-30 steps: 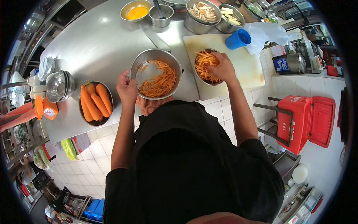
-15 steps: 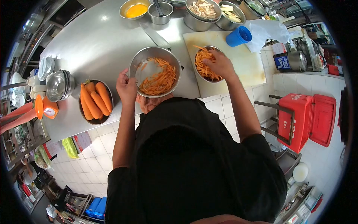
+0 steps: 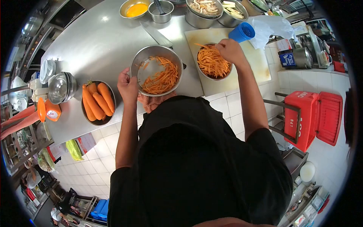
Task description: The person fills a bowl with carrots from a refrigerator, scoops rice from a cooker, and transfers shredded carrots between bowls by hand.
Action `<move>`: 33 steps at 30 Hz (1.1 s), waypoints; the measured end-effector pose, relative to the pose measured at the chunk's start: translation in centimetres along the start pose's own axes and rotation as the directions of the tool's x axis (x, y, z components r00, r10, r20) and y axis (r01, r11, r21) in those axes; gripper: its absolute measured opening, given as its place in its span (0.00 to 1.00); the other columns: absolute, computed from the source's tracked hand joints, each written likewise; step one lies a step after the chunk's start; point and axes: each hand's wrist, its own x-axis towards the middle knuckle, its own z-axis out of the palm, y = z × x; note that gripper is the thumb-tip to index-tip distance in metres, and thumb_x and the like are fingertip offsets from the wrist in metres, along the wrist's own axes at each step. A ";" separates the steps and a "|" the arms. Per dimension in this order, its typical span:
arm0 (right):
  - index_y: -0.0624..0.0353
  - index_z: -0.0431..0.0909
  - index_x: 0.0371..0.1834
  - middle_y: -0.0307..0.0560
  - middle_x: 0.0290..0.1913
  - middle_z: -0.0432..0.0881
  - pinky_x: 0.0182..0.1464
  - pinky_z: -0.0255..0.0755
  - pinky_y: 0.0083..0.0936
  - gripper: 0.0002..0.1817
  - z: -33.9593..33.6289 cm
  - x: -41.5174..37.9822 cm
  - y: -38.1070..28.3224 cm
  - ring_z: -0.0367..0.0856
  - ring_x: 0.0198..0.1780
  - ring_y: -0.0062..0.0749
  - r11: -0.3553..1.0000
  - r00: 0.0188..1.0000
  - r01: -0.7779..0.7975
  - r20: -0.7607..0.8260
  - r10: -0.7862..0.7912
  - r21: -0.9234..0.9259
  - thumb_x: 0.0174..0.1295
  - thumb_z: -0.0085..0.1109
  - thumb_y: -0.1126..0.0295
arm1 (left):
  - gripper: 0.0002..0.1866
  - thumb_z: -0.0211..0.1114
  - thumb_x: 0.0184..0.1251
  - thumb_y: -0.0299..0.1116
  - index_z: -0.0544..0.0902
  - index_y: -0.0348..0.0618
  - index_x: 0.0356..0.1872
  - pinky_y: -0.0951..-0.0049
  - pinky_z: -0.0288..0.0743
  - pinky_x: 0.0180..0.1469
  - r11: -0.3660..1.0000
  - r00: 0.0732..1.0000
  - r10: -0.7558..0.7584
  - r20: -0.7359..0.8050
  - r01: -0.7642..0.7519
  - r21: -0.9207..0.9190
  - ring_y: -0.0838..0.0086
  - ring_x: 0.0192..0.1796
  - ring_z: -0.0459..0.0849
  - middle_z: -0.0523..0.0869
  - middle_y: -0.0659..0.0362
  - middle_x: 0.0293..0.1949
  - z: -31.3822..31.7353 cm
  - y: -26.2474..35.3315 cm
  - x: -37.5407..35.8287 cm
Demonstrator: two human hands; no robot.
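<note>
My left hand (image 3: 127, 86) grips the left rim of a round metal bowl (image 3: 151, 49), which is partly filled with shredded carrot (image 3: 164, 79). To the right, a second metal bowl (image 3: 211, 78) heaped with carrot shreds (image 3: 213, 62) rests on the edge of a cutting board (image 3: 257, 70). My right hand (image 3: 230, 51) is at that bowl's upper right rim, fingers drawn together; what lies between them, if anything, is too small to tell. Whole carrots (image 3: 96, 102) lie in a bowl (image 3: 86, 116) at the left.
A cleaver (image 3: 157, 36) lies beyond the held bowl. Along the back stand a bowl of yellow liquid (image 3: 137, 10), a small pot (image 3: 160, 18) and bowls of cut food. A blue cup (image 3: 242, 32) and plastic bag (image 3: 266, 29) are back right. Stacked bowls (image 3: 62, 87) and an orange scale (image 3: 52, 110) sit left.
My right hand has moved up and right, off the carrot shreds to the rim of the right bowl, uncovering the shreds. My left hand still grips its bowl.
</note>
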 end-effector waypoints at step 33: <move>0.62 0.87 0.39 0.54 0.34 0.88 0.42 0.78 0.28 0.10 -0.1 -4.0 8.4 0.87 0.35 0.36 0.955 0.946 -0.105 -0.268 0.182 0.279 0.59 0.62 0.68 | 0.20 0.60 0.56 0.20 0.78 0.31 0.52 0.84 0.59 0.28 0.998 1.000 -0.013 0.012 0.012 0.064 0.88 0.25 0.64 0.66 0.72 0.23 -0.9 0.4 -0.3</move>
